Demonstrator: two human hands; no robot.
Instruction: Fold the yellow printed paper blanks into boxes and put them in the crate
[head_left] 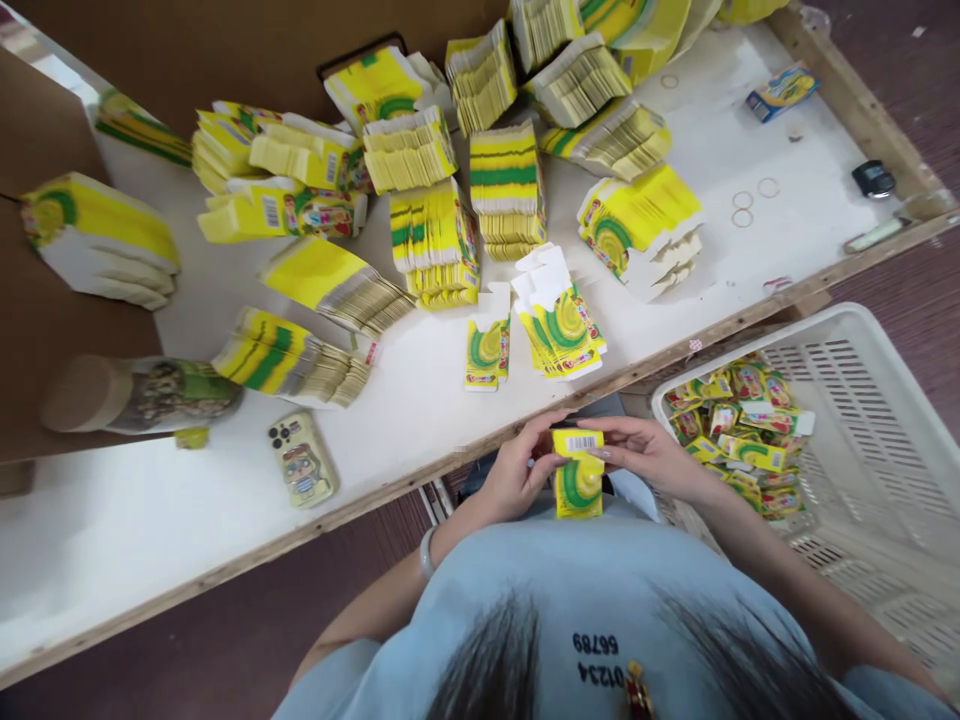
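Observation:
Close to my body, just off the table's front edge, both hands hold a small yellow and green carton [579,485] with a barcode on its upper part. My left hand [519,468] grips its left side, thumb across the front. From the right, my right hand [651,452] pinches it near the barcode end. On the table in front of them lie a flat unfolded carton [486,350] with white flaps and, to its right, a small fanned pile of flat cartons [561,325].
Several bundles of flat cartons [508,185] cover the table's back. At left are a phone [301,460] and a lidded jar [150,393]. Rubber bands [742,217], a blue box [782,92] and a black object [874,180] lie right. A white crate [874,400] below holds folded cartons [742,435].

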